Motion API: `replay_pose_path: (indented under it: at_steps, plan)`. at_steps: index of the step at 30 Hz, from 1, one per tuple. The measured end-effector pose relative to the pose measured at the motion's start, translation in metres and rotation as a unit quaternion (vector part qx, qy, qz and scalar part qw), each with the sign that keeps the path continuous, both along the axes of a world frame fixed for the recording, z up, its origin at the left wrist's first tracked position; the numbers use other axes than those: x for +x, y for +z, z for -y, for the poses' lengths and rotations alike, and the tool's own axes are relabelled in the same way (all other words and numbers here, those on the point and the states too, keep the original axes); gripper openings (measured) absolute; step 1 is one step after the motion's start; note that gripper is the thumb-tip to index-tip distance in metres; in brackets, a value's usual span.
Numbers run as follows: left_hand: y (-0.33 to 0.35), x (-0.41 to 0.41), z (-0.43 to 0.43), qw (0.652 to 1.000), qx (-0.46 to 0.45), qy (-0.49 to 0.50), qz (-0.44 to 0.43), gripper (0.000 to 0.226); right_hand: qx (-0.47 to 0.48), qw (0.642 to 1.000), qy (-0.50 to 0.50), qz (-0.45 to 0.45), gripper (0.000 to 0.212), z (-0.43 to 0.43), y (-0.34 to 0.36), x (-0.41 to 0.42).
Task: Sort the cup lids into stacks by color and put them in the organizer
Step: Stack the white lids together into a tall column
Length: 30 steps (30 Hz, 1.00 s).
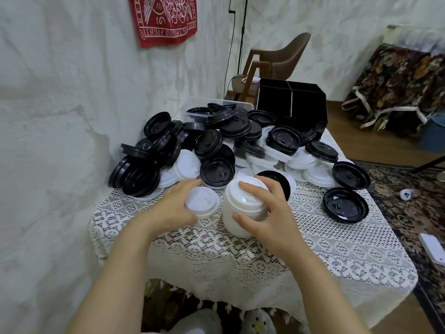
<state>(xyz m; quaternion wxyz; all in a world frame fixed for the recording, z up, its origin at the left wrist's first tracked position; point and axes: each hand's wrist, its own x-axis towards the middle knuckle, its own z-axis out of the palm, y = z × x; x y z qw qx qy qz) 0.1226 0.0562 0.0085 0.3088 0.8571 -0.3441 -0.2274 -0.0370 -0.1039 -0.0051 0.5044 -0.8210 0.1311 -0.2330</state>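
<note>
Holding the stack of white lids [232, 208] upright on the lace tablecloth [240, 256], your right hand [262, 213] wraps it from its right side: thumb against the near wall, forefinger laid over the top lid, the other fingers curled round the far side.

Your left hand [173, 208] sits just to the left of the stack. Its fingers are curled round the rim of a single white lid [202, 202], gripping it. That lid is tilted, top face toward you, and lies close beside the stack; whether the two touch cannot be told.

Behind the stack: one black lid [277, 177] leaning directly at its back, then the mixed pile of black and white lids [216, 145] heaped across the far half of the cloth. Black lids lie mostly on top, white ones show underneath.

Right of the stack, well apart from it: two black lids [345, 204] lying flat near the cloth's edge, one behind the other.

Far behind the stack, past the pile: the black organizer [292, 102], its compartments dark, contents not readable. A clear plastic container [192, 107] stands beside it, holding some black lids.

Further back still: a brown chair [284, 56].
</note>
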Motion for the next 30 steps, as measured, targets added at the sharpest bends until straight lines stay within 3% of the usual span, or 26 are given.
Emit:
replay_pose_path:
  at_steps: [3,6,11,14,21,24,30]
  plan:
    - [-0.006,-0.011,0.008,0.994,0.057,0.043,0.088,0.1,-0.01,1.0,-0.003,0.0,0.054,0.0,0.0,0.0]
    - [-0.014,-0.014,0.015,0.985,0.067,0.063,0.146,0.1,-0.017,1.0,-0.004,-0.004,0.055,0.0,-0.001,0.0]
    - [-0.015,-0.005,0.011,0.998,0.007,0.043,0.035,0.096,-0.014,1.0,-0.002,-0.002,0.054,0.0,-0.002,-0.001]
    - [-0.015,-0.007,0.011,0.996,0.015,0.044,0.074,0.104,-0.013,1.0,-0.001,-0.001,0.054,0.0,-0.002,0.0]
    - [0.0,-0.009,0.006,0.995,-0.045,0.063,0.07,0.088,-0.014,1.0,0.013,-0.016,0.053,0.001,-0.001,-0.002]
    - [0.021,-0.01,-0.002,0.987,-0.112,0.059,0.099,0.079,-0.004,0.999,0.024,-0.02,0.053,0.001,0.001,-0.003]
    - [0.042,-0.03,-0.002,0.97,-0.24,-0.009,0.047,0.074,-0.014,0.999,0.019,-0.029,0.07,0.002,0.002,-0.003]
